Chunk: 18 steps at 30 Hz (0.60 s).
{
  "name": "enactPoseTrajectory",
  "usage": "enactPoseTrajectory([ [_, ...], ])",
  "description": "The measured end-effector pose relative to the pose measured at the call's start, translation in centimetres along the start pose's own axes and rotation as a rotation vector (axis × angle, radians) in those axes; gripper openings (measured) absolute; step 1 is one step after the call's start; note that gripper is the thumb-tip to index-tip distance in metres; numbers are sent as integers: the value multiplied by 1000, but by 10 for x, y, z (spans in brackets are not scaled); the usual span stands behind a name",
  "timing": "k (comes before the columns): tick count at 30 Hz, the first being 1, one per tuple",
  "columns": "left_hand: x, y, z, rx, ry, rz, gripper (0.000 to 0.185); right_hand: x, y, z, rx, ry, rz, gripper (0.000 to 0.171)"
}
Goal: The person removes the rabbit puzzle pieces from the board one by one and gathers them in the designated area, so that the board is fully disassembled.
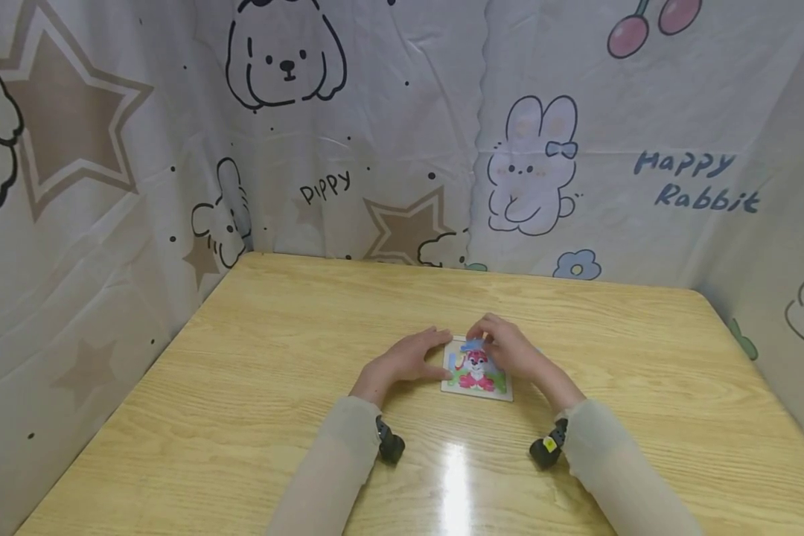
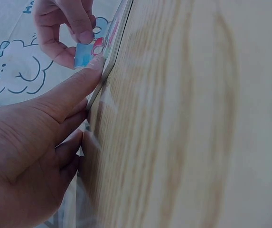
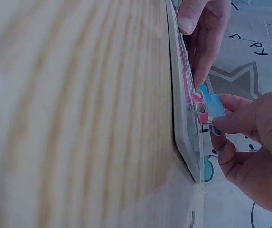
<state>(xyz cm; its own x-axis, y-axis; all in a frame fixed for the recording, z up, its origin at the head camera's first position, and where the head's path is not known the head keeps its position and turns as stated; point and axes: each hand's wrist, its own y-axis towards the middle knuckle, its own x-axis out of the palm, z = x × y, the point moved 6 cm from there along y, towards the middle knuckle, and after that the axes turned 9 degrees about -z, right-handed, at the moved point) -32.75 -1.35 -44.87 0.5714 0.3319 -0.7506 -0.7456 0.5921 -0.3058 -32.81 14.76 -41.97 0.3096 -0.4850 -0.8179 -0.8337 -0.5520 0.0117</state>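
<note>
A small square puzzle board (image 1: 477, 372) with a red cartoon animal lies flat on the wooden table (image 1: 254, 350). My left hand (image 1: 409, 359) rests on the table with straight fingers touching the board's left edge (image 2: 108, 59). My right hand (image 1: 505, 348) pinches a blue puzzle piece (image 1: 472, 345) over the board's far edge. In the right wrist view the blue piece (image 3: 211, 103) stands tilted against the board (image 3: 184, 102), held between thumb and fingers. The left wrist view shows the same piece (image 2: 84, 54) in the right hand's fingertips (image 2: 81, 33).
Printed cloth walls (image 1: 375, 126) with cartoon animals enclose the table on three sides. Small black wrist cameras (image 1: 390, 445) sit under both sleeves. The table's near edge lies close below my forearms.
</note>
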Motion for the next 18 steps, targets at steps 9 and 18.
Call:
enactPoseTrajectory([
  [9,1,0,0,-2,13,-2,71,-2,-6,9,37,56,37,26],
  [18,1,2,-1,8,24,-7,70,-8,-20,22,73,66,78,26],
])
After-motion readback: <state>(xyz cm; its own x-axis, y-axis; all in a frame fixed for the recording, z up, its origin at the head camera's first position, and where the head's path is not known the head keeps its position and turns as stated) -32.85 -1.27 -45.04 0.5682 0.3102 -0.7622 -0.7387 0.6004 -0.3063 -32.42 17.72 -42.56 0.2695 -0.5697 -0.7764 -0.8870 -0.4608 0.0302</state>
